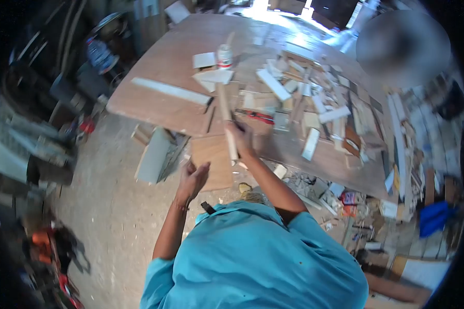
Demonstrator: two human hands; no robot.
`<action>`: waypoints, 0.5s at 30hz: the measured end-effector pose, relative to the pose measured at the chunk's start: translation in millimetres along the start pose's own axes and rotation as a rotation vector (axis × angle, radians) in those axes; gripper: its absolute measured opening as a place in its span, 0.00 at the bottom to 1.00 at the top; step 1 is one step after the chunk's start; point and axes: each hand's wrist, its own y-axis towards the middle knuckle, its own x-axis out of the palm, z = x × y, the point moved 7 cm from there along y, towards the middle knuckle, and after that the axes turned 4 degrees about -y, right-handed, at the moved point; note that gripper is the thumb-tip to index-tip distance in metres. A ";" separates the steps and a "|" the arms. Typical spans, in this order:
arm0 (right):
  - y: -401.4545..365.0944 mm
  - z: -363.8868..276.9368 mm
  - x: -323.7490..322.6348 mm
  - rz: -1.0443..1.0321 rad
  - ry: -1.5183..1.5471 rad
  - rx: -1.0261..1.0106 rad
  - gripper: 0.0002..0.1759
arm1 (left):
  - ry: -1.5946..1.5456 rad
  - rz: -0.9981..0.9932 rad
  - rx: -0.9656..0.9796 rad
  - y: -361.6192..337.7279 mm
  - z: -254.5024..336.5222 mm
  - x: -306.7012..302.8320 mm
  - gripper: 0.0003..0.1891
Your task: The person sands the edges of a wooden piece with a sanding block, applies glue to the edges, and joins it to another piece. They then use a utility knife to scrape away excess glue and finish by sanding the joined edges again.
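At the near edge of the desk the right hand is clamped on a wooden strip over a square board, the left hand hovers with fingers apart, and offcuts lie loose around 1 glue bottle.

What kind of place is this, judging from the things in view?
Probably a woodworking workshop: the large table is strewn with wood offcuts, a glue bottle stands among them, and the right hand grips a wooden stick.
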 end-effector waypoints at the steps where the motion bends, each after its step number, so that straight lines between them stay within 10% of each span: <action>1: 7.1 12.5 -1.1 -0.069 -0.082 0.130 0.19 | -0.022 0.030 0.002 -8.8 5.7 5.6 0.15; 6: -72.0 -2.6 -2.0 0.110 0.047 -0.224 0.17 | 0.012 -0.038 0.036 16.3 10.2 -4.6 0.07; 15: -66.3 -11.8 -45.5 0.060 -0.139 -0.085 0.19 | -0.086 0.042 0.012 24.4 -6.1 29.2 0.14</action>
